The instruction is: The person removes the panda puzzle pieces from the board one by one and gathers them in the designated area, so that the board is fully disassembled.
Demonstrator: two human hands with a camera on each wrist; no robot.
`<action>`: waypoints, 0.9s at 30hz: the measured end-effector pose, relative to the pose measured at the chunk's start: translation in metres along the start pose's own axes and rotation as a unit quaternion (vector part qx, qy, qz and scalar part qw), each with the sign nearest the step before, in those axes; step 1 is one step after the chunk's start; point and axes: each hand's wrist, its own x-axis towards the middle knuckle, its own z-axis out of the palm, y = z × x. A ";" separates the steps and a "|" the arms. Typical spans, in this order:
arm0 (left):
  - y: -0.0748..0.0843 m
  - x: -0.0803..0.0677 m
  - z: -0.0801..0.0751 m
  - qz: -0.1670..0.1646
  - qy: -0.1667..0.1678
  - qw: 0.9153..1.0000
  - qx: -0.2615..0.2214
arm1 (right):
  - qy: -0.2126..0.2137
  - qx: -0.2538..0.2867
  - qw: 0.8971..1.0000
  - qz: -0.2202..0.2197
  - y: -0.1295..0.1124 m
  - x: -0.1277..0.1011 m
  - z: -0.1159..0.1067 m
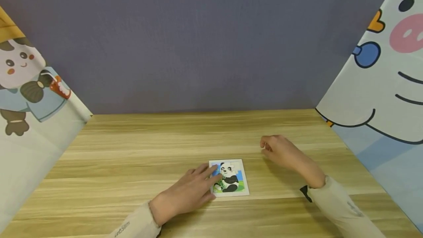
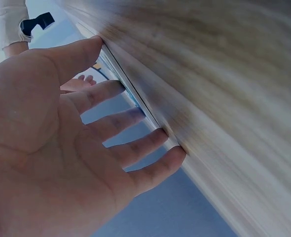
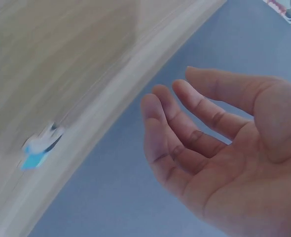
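Observation:
A small panda puzzle with a white border lies flat on the wooden table, near the front middle. My left hand rests on the table with straight fingers. Its fingertips touch the puzzle's left side. In the left wrist view the left hand is spread flat, fingertips against the puzzle's edge. My right hand hovers to the right of the puzzle, apart from it. Its fingers are loosely curled and hold nothing, as the right hand shows in the right wrist view. A blurred blue and white shape lies on the wood there.
A grey-purple wall closes the back of the table. Cartoon-printed panels stand at the left and right sides. Bare wood stretches behind and to both sides of the puzzle.

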 end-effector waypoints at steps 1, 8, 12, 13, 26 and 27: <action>0.000 0.000 0.000 -0.001 -0.001 1.000 0.001 | 0.000 0.003 1.000 -0.003 -0.002 0.002 0.002; 0.000 0.000 -0.001 -0.005 -0.007 1.000 0.002 | -0.016 0.030 0.999 -0.030 -0.028 0.015 0.011; 0.000 0.000 -0.002 -0.006 -0.007 1.000 0.004 | -0.036 0.057 0.997 -0.034 -0.043 0.021 0.016; 0.000 0.001 -0.002 -0.005 -0.006 1.000 0.006 | -0.041 0.065 0.996 -0.036 -0.046 0.022 0.019; 0.002 0.002 -0.003 -0.005 -0.013 1.000 0.013 | -0.092 0.132 0.985 -0.070 -0.065 0.023 0.048; 0.002 0.002 -0.003 -0.003 -0.012 1.000 0.011 | -0.094 0.127 0.985 -0.069 -0.065 0.023 0.048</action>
